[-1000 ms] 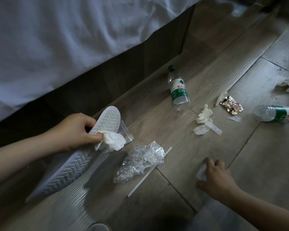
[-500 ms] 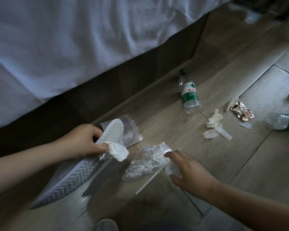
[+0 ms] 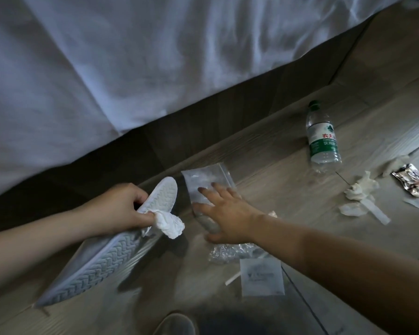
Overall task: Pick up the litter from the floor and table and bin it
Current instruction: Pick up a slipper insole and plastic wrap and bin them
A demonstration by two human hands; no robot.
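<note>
My left hand grips a white slipper, sole up, by its toe end and pinches a crumpled white tissue against it. My right hand lies with fingers spread on a clear plastic zip bag on the wooden floor. Crumpled clear wrap lies under my right wrist. A small white packet and a white straw lie just in front of it.
A bed with a white sheet fills the top left. A green-labelled water bottle lies at the right, with white tissue scraps and a foil wrapper beyond it. A shoe tip shows at the bottom edge.
My right hand has let go of the small white packet beside the wrap and reached forward onto the clear zip bag. The left hand keeps hold of the slipper and tissue.
</note>
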